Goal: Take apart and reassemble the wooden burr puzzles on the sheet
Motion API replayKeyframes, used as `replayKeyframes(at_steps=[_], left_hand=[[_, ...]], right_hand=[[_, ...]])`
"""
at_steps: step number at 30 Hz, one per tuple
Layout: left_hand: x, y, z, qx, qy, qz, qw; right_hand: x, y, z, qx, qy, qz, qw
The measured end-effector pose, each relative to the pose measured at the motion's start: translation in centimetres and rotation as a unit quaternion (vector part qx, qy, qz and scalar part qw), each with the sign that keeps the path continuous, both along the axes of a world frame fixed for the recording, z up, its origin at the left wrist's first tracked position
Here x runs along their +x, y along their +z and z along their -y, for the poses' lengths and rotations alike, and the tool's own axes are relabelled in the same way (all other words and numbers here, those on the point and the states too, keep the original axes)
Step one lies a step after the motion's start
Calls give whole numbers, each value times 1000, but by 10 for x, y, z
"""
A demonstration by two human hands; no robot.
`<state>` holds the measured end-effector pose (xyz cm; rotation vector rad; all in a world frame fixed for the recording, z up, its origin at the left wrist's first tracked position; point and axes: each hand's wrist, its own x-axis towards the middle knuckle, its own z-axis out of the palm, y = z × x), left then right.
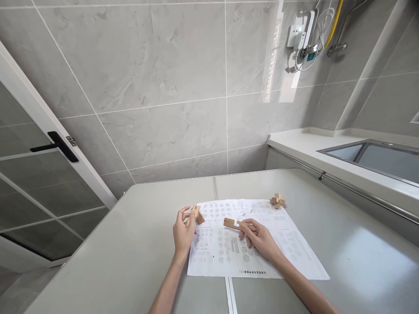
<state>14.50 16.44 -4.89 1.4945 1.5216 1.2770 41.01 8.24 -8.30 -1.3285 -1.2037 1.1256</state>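
Over the left edge of a printed instruction sheet [262,261], my left hand [183,231] is closed on wooden puzzle pieces [197,213], which look joined at an angle. Their lower part is hidden by the fingers. Between the thumb and fingers of my right hand [258,237] is a notched wooden puzzle piece [231,223], a short bar with a cut-out on one side, its far end pointing left. The two hands are apart, and what they hold does not touch. At the sheet's far right corner sits an assembled wooden burr puzzle [277,201].
The sheet lies on a pale folding table [124,244] with a seam down its middle. Beyond it stands a grey tiled wall [163,78]. To the right is a counter [294,140] with a sink [386,159]; at left, a door with a black handle [60,146].
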Motion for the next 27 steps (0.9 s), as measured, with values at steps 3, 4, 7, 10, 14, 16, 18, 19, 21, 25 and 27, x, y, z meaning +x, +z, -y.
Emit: replayKeyframes(at_steps=[3,4,7,10,14,16,18,19,21,25,27], left_hand=[[-8,-2,-3,-8,22,-126,992],[-10,-2,-4,-14,22,-161,987],[-15,-2,-6,-28,29,-260,965],[-18,-2,-6,-29,47,-329,943],[-18,-3,-6,-54,54,-357,931],[-17,-4,-7,-63,48,-360,930],[-17,-5,-7,-61,42,-363,929],[-17,-6,-7,-61,40,-365,928],[-18,-8,-7,-67,34,-368,927],[-20,-13,-9,-62,16,-357,932],[-21,-16,-10,-16,-2,-340,940]], right_hand=[[0,-2,0,3,2,14,1000],[0,-3,0,5,4,17,1000],[-1,-4,0,9,7,28,1000],[-1,-4,1,8,11,32,999],[-1,-2,2,9,13,36,999],[-2,-2,3,8,12,35,999],[-2,-1,3,6,11,30,999],[-2,-1,3,6,10,27,1000],[-2,-1,3,4,8,21,1000],[-3,0,-1,-11,4,6,1000],[-6,1,-8,-29,5,-8,1000]])
